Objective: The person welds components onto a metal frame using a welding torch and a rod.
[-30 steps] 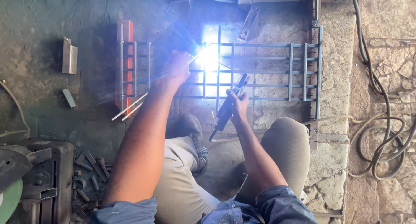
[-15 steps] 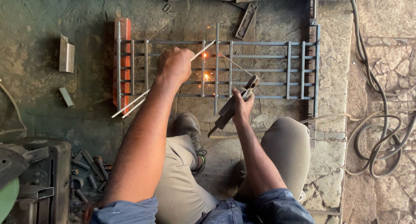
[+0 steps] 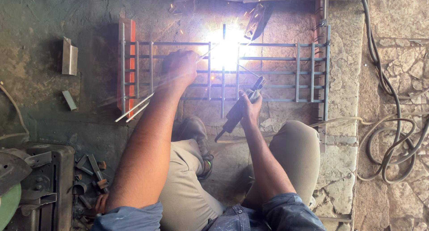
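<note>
A metal bar grille (image 3: 277,72) lies flat on the floor in front of me. My right hand (image 3: 249,105) grips a black welding electrode holder (image 3: 239,110), its thin rod reaching up to a bright white arc (image 3: 225,47) on the grille's upper bars, with sparks flying. My left hand (image 3: 181,67) is closed around a bundle of thin metal rods (image 3: 134,111) that slant down to the left across the grille. My knees sit below the grille.
Welding cables (image 3: 393,137) loop over the stone paving at right. Two short steel offcuts (image 3: 69,56) lie at left. A dark machine (image 3: 35,186) and scrap pieces (image 3: 91,173) sit at lower left. A steel bar (image 3: 254,21) lies above the grille.
The arc has flared bright again after dying to a small orange glow half a second ago. The rod tip has moved up to the grille's top bars. My left hand stayed put.
</note>
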